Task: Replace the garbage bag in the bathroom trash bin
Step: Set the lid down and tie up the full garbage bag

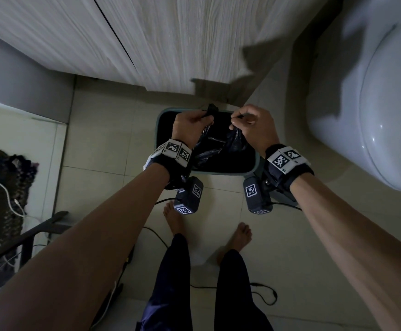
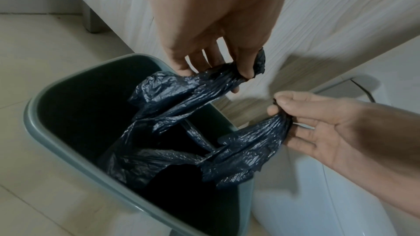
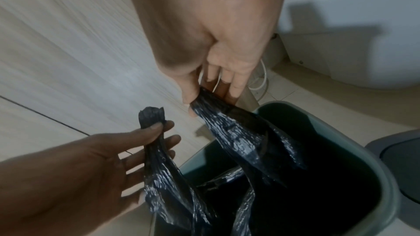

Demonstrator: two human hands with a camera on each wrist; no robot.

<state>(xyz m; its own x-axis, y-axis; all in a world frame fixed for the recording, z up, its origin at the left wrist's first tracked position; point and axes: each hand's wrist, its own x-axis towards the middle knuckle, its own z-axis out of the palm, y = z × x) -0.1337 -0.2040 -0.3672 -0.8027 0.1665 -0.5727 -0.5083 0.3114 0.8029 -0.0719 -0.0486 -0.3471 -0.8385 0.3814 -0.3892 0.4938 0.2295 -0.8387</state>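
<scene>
My left hand [image 1: 191, 125] and right hand [image 1: 251, 121] each pinch a handle of the black garbage bag [image 2: 181, 132] above the trash bin [image 2: 68, 143]; I judge it halfway, with lifting out and relining left.

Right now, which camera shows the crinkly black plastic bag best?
The left wrist view: the crinkly black plastic bag spreads open, unblocked. The right wrist view shows its two stretched handles; the head view hides most behind both hands.

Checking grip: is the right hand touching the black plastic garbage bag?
Touching: the right wrist view shows the right hand pinching the black plastic garbage bag.
</scene>
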